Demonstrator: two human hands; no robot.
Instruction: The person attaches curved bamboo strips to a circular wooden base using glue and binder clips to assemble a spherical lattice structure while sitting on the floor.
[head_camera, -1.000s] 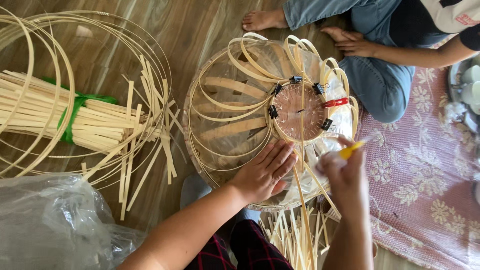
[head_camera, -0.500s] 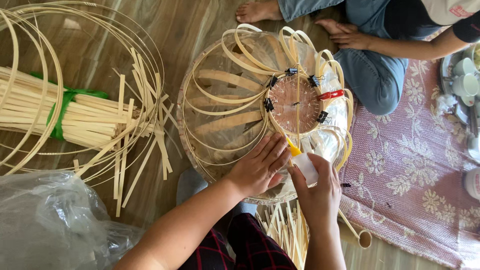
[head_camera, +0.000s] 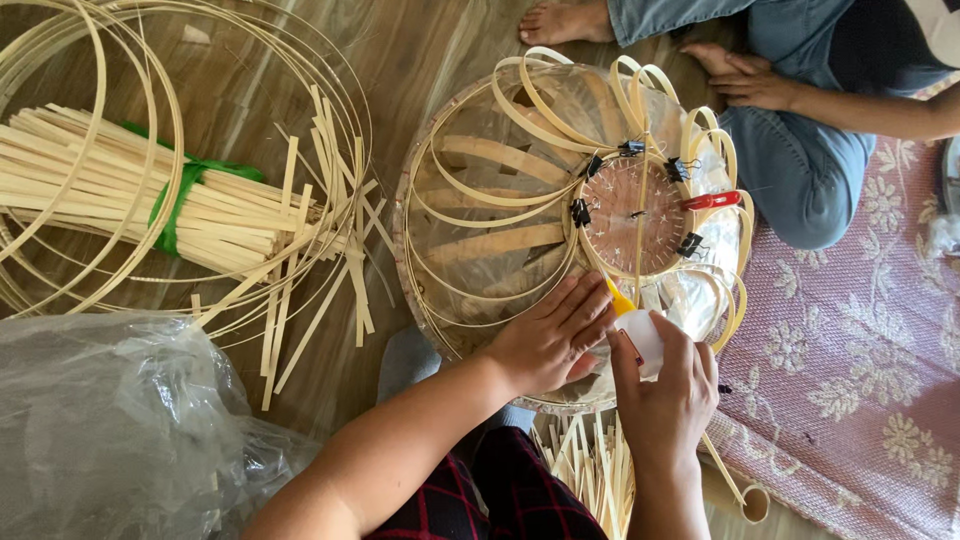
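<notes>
The left hand (head_camera: 548, 345) lies flat, fingers together, on the bamboo lamp frame (head_camera: 500, 240) at its near rim; the right hand (head_camera: 665, 385) grips a small glue bottle (head_camera: 636, 335), nozzle by the round hub (head_camera: 636, 215). Too hard a squeeze could flood the joint, and slackened pressure might let the strips spring loose.

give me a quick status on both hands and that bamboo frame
Left hand flat on the bamboo frame, steadying it. Right hand grips a white glue bottle, yellow nozzle at the disc rim. Clips ring the disc; nothing blocking.
</notes>
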